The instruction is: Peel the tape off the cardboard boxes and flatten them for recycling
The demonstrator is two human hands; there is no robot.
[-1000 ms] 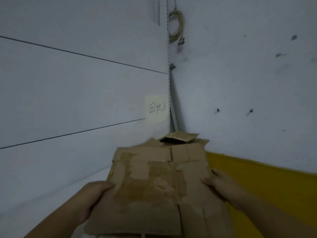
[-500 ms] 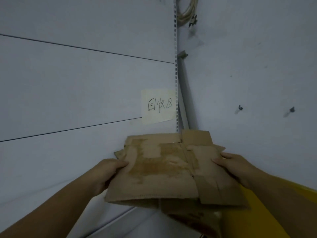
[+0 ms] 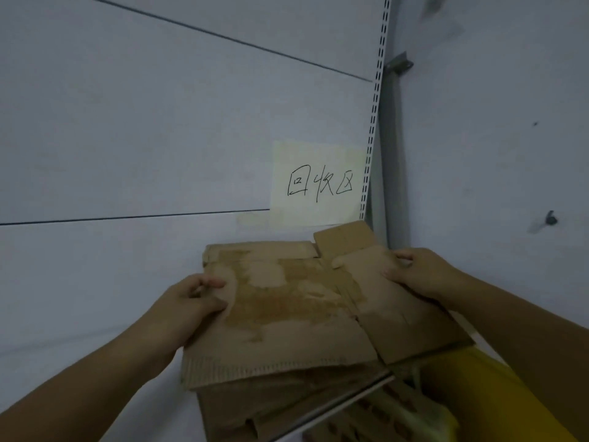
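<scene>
Flattened box point(image 3: 296, 314) held in the air before a wall corner, above a pile of cardboard point(image 3: 271, 406) lying below it. The left hand point(image 3: 188, 301) gripped the left edge and the right hand point(image 3: 424, 275) the right edge; on each side the fingers point(image 3: 215, 283) were curled round the rim and pinched the sheet, thumb on top, the rest hidden beneath. The top face was scuffed and torn in patches, probably where tape had come away, and no tape showed on it. The sheet looked light and fairly stiff across its panels, yet likely to hinge at its creases and loose flaps – so a hold on two opposite edges, near the middle of each, seemed best to keep it level. The torn paper skin looked rough, not slippery, and hardly fragile. Around it: a pale note point(image 3: 318, 183) with handwritten characters stuck on the left wall, a slotted shelf upright point(image 3: 376, 106) with a bracket point(image 3: 398, 63) in the corner, a screw point(image 3: 550, 218) in the right wall, and a yellow surface point(image 3: 478, 393) at lower right. A thin metal rail point(image 3: 344, 403) crossed in front of the pile – the one thing that might catch a flap on the way down.
</scene>
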